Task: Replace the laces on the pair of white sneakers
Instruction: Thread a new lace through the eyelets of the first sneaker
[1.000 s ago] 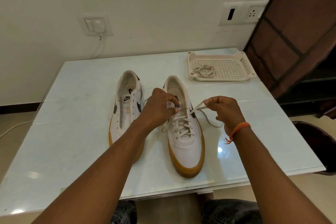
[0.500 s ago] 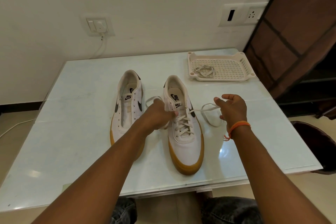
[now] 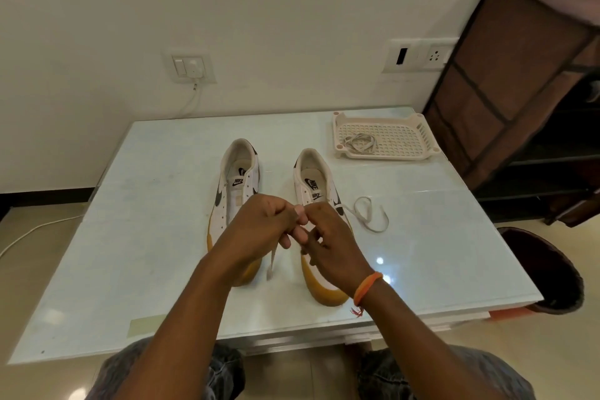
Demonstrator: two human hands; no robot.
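Right sneaker (image 3: 319, 191) on desk (image 3: 130, 237), beside unlaced left sneaker (image 3: 238, 178). Left hand (image 3: 263, 230) and right hand (image 3: 328, 237) meet above it, each pinching lace (image 3: 370, 214). Step: tying. Next: cross ends, cinch.

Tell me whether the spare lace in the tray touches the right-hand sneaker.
Apart. The head view shows the spare lace lying inside the tray, with bare table between the tray and the right-hand sneaker.

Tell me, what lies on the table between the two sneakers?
In the head view, a lace end hangs from the left hand between left sneaker and right sneaker.
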